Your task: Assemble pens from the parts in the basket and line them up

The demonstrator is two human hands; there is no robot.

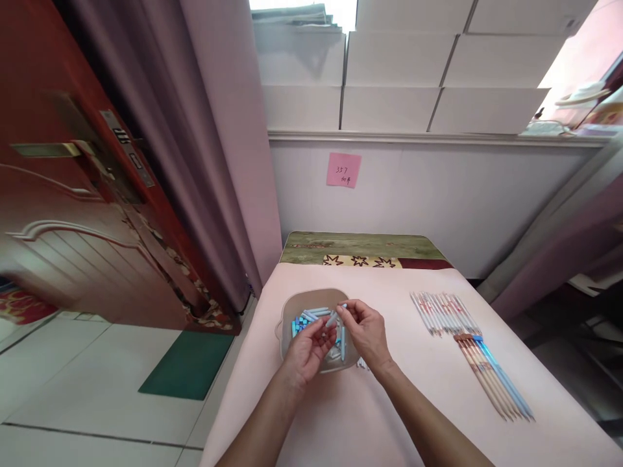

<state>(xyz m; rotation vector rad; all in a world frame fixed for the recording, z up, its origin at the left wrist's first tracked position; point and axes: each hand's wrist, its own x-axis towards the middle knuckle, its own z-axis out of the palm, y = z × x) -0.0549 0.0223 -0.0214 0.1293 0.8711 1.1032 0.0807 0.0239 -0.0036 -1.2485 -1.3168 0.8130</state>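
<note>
A beige plastic bin stands on the pink-covered table, holding several pale blue tubes and small bright blue pieces. Over the bin, my left hand is closed, its thumb and fingers around the lower end of a small pale blue tube. My right hand pinches at the upper end of that tube, where a bit of blue shows by the fingertips. Both hands meet just above the bin's contents. Which kind of part the tube is I cannot tell.
To the right lies a row of white-and-red patterned pencils. Below it are slim sticks with brown and blue ends. Small white pieces lie partly behind my right wrist. A pink note hangs on the wall; a red door stands left.
</note>
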